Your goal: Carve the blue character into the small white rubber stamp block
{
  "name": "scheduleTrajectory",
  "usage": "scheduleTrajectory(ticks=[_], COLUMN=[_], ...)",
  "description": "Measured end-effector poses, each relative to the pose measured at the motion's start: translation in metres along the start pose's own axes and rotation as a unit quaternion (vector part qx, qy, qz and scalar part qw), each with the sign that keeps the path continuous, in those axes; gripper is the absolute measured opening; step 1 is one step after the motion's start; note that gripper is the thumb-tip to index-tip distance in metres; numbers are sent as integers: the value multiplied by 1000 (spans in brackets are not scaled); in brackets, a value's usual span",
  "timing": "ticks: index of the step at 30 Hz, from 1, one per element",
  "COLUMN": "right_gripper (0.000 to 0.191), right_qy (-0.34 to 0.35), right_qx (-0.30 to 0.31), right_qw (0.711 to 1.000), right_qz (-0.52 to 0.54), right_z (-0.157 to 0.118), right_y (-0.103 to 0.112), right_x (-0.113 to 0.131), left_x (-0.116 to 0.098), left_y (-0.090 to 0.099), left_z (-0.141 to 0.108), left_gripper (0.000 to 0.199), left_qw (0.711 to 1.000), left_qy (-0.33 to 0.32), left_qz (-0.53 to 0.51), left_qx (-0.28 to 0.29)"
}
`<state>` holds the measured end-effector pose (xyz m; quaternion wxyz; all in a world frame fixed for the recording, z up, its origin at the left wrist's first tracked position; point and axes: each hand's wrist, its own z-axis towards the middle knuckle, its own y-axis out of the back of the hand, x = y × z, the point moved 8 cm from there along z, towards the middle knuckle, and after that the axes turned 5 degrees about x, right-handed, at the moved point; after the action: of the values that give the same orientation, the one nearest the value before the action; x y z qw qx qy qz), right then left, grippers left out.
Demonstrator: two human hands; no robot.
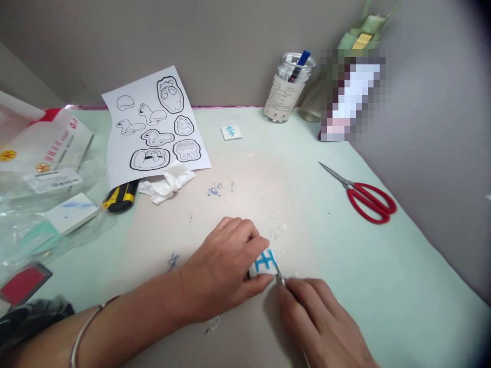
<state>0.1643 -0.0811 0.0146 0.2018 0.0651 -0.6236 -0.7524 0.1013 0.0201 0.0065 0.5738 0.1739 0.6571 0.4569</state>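
Between the thumb and fingers of my left hand (pixel 230 255) is a small white rubber block (pixel 264 265) with a blue character drawn on its face. My right hand (pixel 318 317) is closed around a slim metal carving knife (pixel 281 276), most of its handle hidden by the fingers. The blade tip touches the block's right side, at the blue line. White shavings (pixel 273 235) lie just beyond the block. Farther back rests another small white block (pixel 231 132) with a blue character on it.
Red-handled scissors (pixel 370 202) lie at the right. A jar of pens (pixel 284 92) and a green bottle (pixel 362 38) stand at the back. Leftward are a sheet of line drawings (pixel 153 128), crumpled tissue (pixel 166 184), a yellow-black cutter (pixel 120 198), plastic bags (pixel 46 143) and a red ink pad (pixel 25 283).
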Motion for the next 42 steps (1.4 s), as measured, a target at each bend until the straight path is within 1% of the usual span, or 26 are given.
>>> scheduleTrajectory(ticks=[1,2,5,8,9,10,11,13,16,18,20,21,24,26,30,34,38,42], right_gripper=[42,44,45,45,41,39,41,40,32,30,26,23,17,16,20,16,16,17], right_qy=[-6,-16,-22,-8,2,7,-3,-12,-14,-19,-24,-42,-107,-127,-125,-124,-116,-122], right_qx=[-2,-36,-54,-54,-29,-19,-48,-39,-49,-58,-34,-35,-83,-96,-76,-85,-83,-87], right_qw=[1000,999,998,999,1000,1000,999,999,999,998,998,996,982,973,970,970,968,963], right_qz=[8,16,21,0,-9,-10,-9,9,18,30,50,64,130,170,192,193,208,223], right_z=[-2,-4,-6,-5,-3,-3,-3,-3,-5,-8,-10,-11,-16,-15,-9,-6,-6,-8], right_y=[-2,1,-2,0,-3,-3,4,5,11,14,10,9,11,11,11,14,10,7], right_x=[-1,-3,-4,-3,-1,-1,-3,-7,-11,-15,-17,-20,-30,-33,-36,-38,-36,-36], left_x=[1,1,2,2,2,3,3,5,7,9,10,11,11,11,11,12,12,12], left_y=[0,0,0,2,2,3,4,5,5,5,5,5,6,6,5,5,6,5], left_z=[0,0,0,-1,-1,-2,-2,-1,-1,-1,-1,-1,-2,-2,-2,-1,-1,-1], left_gripper=[26,26,26,26,26,25,25,25,30,34,37,37,39,40,41,40,40,41], left_qw=[1000,1000,1000,1000,1000,1000,1000,1000,999,999,998,998,996,996,995,995,995,995], left_qy=[1,3,4,1,1,1,1,-3,-8,-13,-16,-16,-18,-18,-16,-16,-16,-12], left_qz=[-1,0,1,-5,-9,-13,-19,-30,-40,-46,-56,-62,-78,-84,-92,-99,-100,-99], left_qx=[3,4,2,-3,-3,-1,0,3,11,20,27,30,28,25,25,25,25,29])
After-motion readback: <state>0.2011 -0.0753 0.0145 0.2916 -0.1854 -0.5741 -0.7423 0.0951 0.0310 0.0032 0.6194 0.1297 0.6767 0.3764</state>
